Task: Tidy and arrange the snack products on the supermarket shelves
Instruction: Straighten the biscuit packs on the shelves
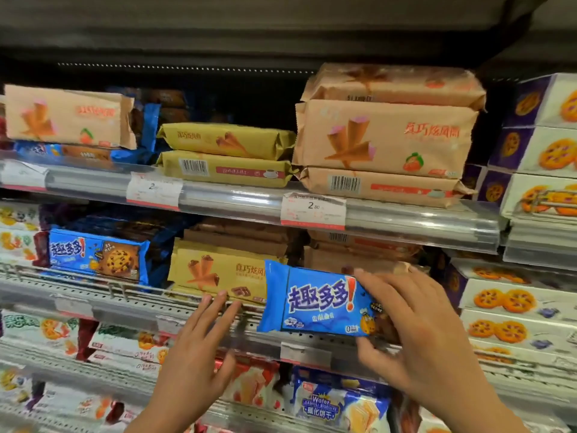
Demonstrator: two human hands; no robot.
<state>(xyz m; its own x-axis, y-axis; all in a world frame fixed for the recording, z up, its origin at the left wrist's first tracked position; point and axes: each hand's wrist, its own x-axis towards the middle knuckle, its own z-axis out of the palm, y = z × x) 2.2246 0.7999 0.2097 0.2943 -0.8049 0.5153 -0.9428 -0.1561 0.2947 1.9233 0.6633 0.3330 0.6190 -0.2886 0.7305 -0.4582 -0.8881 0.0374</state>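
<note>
A person stands close to supermarket snack shelves, both hands raised to the middle shelf (218,310). The right hand (418,332) grips a blue cookie packet (315,303) by its right end, fingers on top and thumb beneath, holding it just in front of the shelf edge and overlapping a yellow wafer-roll packet (215,273). The left hand (199,348) is free, its fingers straight and slightly spread, tips touching the shelf lip beside that yellow packet. The step looks like relocating a misplaced item (matching blue packets (96,256) sit further left on the same shelf). The next move probably calls for carrying it leftward and setting it with its like, front outward.
</note>
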